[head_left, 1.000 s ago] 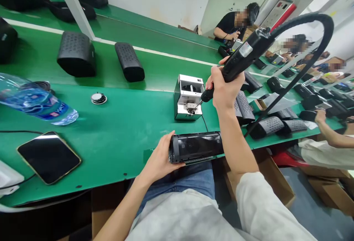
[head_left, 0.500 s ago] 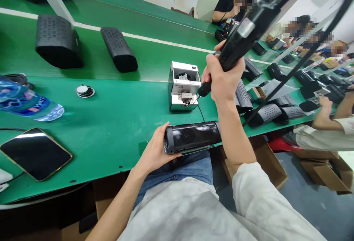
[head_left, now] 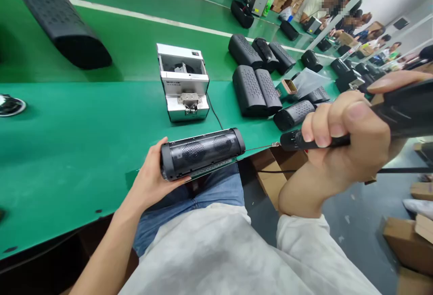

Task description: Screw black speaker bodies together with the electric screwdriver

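Note:
A black speaker (head_left: 204, 153) with two perforated patches lies lengthwise at the table's front edge. My left hand (head_left: 149, 175) is wrapped round its left end, thumb at the top and fingers below. My right hand (head_left: 352, 128) grips a black electric screwdriver (head_left: 368, 126) held nearly level to the right. Its thin bit points left, with the tip at the speaker's right end; whether it sits in a screw I cannot tell. Behind the speaker stands a silver screw feeder (head_left: 184, 83) with a small metal outlet on its front.
Several black speaker housings (head_left: 252, 89) stand to the right of the feeder, near a small open box (head_left: 287, 86). Another housing (head_left: 64, 24) lies at the far left. Cardboard boxes (head_left: 270, 173) are on the floor at the right. Other people work farther along the bench.
My right hand has brought the screwdriver from the feeder's outlet down and right to the speaker's right end, turning it nearly level. The view has shifted right; my left hand keeps its hold.

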Demonstrator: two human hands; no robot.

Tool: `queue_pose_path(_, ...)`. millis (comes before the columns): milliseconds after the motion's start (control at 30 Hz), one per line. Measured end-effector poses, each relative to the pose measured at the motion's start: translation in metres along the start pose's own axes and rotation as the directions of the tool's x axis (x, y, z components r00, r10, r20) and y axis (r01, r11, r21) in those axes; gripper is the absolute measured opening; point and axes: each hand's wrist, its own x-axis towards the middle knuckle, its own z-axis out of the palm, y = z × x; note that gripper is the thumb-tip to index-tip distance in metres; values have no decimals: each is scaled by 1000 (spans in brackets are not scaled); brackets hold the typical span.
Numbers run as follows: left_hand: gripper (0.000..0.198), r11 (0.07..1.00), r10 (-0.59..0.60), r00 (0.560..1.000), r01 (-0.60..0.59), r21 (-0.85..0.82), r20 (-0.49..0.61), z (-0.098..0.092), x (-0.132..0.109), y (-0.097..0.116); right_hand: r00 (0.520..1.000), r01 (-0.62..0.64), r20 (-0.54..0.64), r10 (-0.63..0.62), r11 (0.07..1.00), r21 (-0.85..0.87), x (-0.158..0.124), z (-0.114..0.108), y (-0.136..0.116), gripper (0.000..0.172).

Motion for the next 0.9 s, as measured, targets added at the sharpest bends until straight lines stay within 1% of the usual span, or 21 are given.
queue_pose_path(67, 111, 1000, -5, 1000, 5, 6, -4, 0, 0, 0, 993, 116, -26, -114, 988, 98, -4, -2, 5, 33)
queue_pose_path(100, 112, 1000, -8, 1000, 8, 10, -8, 0, 0, -1, 991, 131, -24, -129, 983, 125, -5, -2, 8, 31)
queue_pose_path(233, 114, 999, -35, 999, 35, 6, -3, 1, -1, -2, 994, 102, 18, -106, 983, 155, -8, 0, 23, 28)
queue_pose_path(333, 114, 998, -62, 998, 62, 10, 7, 1, -2, -3, 992, 108, 53, -118, 981, 163, -15, -2, 40, 28)
queue_pose_path(433, 117, 999, -44, 999, 44, -4, 14, 0, -5, -2, 990, 26, 132, -49, 985, 173, -25, -4, 59, 28)
queue_pose_path(467, 117, 999, -37, 999, 37, -13, 20, -1, -6, -1, 989, -4, 145, -22, 984, 175, -29, -5, 64, 28)
queue_pose_path(533, 117, 999, -36, 999, 37, -22, 38, -2, -7, 1, 991, -20, 137, -5, 983, 181, -35, -7, 72, 30)
queue_pose_path(633, 119, 998, -55, 997, 57, -22, 46, -3, -8, 4, 995, -12, 104, -7, 983, 182, -40, -9, 78, 34)
queue_pose_path(700, 120, 997, -71, 997, 73, -31, 40, -4, -9, 6, 995, -18, 103, -1, 983, 183, -41, -9, 77, 34)
queue_pose_path(833, 118, 994, -99, 994, 101, -48, 35, -5, -11, 8, 988, -6, 150, -22, 982, 187, -38, -6, 75, 22)
queue_pose_path(900, 116, 991, -118, 992, 120, -55, 34, -4, -11, 7, 987, -22, 163, -8, 982, 187, -35, -7, 77, 20)
